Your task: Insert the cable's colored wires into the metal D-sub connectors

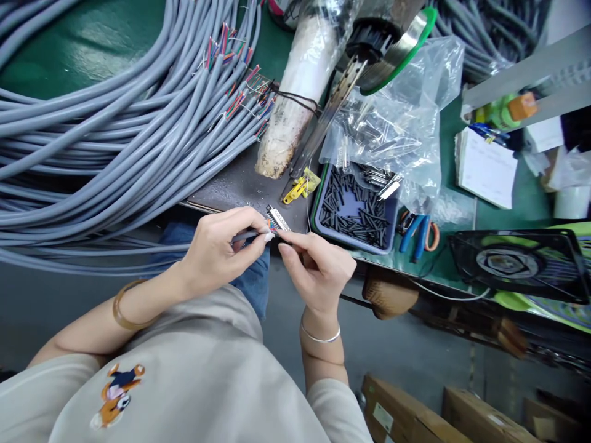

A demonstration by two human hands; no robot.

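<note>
My left hand (226, 243) pinches the end of a grey cable, where short coloured wires spread toward a metal connector (277, 219) at the table's front edge. Close on its right, my right hand (318, 261) has its fingers closed near the connector and wires; whatever lies between the fingertips is too small to make out. Just behind the connector a yellow tool (294, 191) lies on the dark surface. A purple tray (392, 231) of short black tubes stands to the right of my hands.
A bundle of grey cables (115, 135) covers the left. Behind my hands are a plastic-wrapped roll (305, 67) and a green-rimmed wire spool (406, 49). Blue-handled pliers (413, 237), a notepad (487, 166) and a black fan (517, 263) lie right. Cardboard boxes (406, 412) stand below.
</note>
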